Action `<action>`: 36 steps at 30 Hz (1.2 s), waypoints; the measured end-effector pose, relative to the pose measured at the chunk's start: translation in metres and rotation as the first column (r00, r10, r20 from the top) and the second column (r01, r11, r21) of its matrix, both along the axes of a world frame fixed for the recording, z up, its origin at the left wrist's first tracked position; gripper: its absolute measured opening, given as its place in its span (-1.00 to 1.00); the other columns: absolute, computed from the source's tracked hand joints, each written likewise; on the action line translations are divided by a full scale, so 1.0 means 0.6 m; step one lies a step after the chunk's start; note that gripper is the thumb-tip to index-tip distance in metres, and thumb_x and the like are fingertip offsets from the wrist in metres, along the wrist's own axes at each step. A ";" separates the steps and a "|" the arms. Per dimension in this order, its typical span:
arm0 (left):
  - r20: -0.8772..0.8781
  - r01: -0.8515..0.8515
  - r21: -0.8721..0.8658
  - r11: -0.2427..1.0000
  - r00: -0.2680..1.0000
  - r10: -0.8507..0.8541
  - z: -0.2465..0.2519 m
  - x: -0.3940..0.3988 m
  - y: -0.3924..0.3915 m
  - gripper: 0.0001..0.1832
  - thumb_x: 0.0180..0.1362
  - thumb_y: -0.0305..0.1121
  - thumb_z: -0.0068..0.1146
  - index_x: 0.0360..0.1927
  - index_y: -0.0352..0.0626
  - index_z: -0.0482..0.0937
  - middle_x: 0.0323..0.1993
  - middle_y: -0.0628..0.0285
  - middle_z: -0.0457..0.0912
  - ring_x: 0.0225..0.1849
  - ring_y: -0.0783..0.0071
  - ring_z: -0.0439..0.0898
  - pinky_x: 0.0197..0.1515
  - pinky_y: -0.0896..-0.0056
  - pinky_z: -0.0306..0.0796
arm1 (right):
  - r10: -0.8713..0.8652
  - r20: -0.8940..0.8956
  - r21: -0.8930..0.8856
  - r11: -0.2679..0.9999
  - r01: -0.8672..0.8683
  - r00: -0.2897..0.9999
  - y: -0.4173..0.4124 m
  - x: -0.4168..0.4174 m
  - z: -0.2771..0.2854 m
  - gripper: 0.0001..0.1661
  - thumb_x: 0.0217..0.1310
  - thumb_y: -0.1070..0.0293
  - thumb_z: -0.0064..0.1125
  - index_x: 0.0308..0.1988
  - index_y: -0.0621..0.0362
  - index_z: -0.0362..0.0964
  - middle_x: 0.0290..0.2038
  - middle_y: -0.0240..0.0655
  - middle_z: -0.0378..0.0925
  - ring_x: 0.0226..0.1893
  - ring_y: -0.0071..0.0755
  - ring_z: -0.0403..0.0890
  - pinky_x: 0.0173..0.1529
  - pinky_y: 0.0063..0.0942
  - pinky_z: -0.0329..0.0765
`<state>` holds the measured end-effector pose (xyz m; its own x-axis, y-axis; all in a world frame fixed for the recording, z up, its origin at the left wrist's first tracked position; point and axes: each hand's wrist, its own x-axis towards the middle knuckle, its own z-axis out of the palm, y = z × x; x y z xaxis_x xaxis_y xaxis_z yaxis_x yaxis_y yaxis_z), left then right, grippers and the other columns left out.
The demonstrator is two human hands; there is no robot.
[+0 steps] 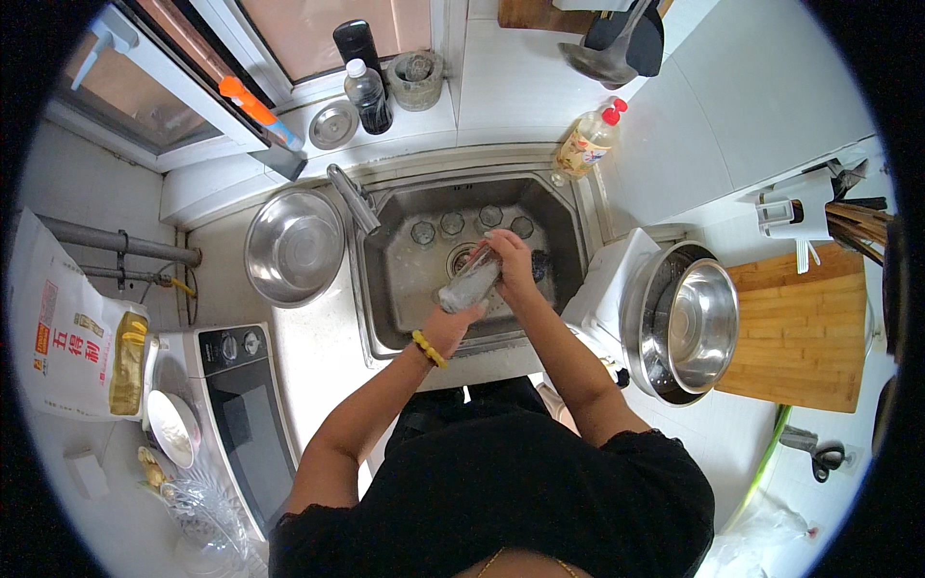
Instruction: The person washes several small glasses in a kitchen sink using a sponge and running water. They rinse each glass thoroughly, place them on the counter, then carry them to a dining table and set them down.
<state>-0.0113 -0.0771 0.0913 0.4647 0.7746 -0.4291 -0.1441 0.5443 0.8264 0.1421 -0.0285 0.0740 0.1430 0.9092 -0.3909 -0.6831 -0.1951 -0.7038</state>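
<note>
Both of my hands are over the stainless steel sink [405,303], around a clear, wet-looking glass vessel [470,287] that lies tilted. My left hand [449,329], below a yellow beaded bracelet, grips its lower end. At its upper end my right hand [512,261] holds it, with the fingertips bent over the rim; what they cover is hidden. Several clear drinking glasses [452,224] stand in a row along the sink's far side. A small dark object [538,265], unclear in kind, lies to the right of my right hand. The drain [460,259] is partly hidden.
The faucet [354,199] reaches over the sink's left rim, beside a steel bowl [295,248]. A dish soap bottle [585,144] stands at the back right corner. Stacked steel basins [679,325] and a wooden cutting board [795,329] are to the right, a microwave [246,426] to the left.
</note>
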 end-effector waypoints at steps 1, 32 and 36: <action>-0.188 0.129 0.091 0.987 0.976 -0.110 0.001 -0.001 -0.005 -0.39 0.01 -0.35 0.21 0.14 -0.19 0.25 0.09 0.05 0.37 0.11 0.23 0.39 0.10 0.27 0.29 | -0.005 -0.036 -0.042 0.999 0.003 0.999 0.005 -0.001 0.001 -0.88 0.09 0.45 0.07 -0.34 0.26 0.37 -0.55 -0.23 0.50 -0.54 -0.38 0.53 -0.40 -0.44 0.50; -0.826 0.647 0.516 0.562 0.550 0.124 -0.134 -0.013 0.027 -0.48 -0.11 -0.37 0.16 0.01 -0.26 0.40 -0.05 -0.07 0.49 -0.06 0.03 0.48 -0.04 0.18 0.38 | -0.148 -0.217 -0.268 0.960 0.087 0.965 0.008 -0.041 -0.086 -0.78 0.10 0.35 0.08 -0.27 0.20 0.28 -0.47 -0.17 0.47 -0.43 -0.20 0.53 -0.28 -0.22 0.55; -0.729 0.533 0.649 0.544 0.640 0.243 -0.082 -0.002 0.023 -0.45 -0.11 -0.39 0.14 0.06 -0.22 0.38 -0.04 -0.09 0.48 -0.02 0.02 0.46 0.02 0.15 0.33 | -0.151 -0.216 -0.277 0.957 0.088 0.965 0.003 -0.038 -0.062 -0.77 0.07 0.41 0.08 -0.25 0.22 0.26 -0.48 -0.17 0.45 -0.44 -0.19 0.53 -0.29 -0.22 0.55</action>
<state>-0.0127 -0.0632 0.0422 0.4721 0.8788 0.0698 0.6558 -0.4030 0.6384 0.1193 -0.0268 0.0369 0.1204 0.7512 -0.6491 -0.8512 -0.2583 -0.4568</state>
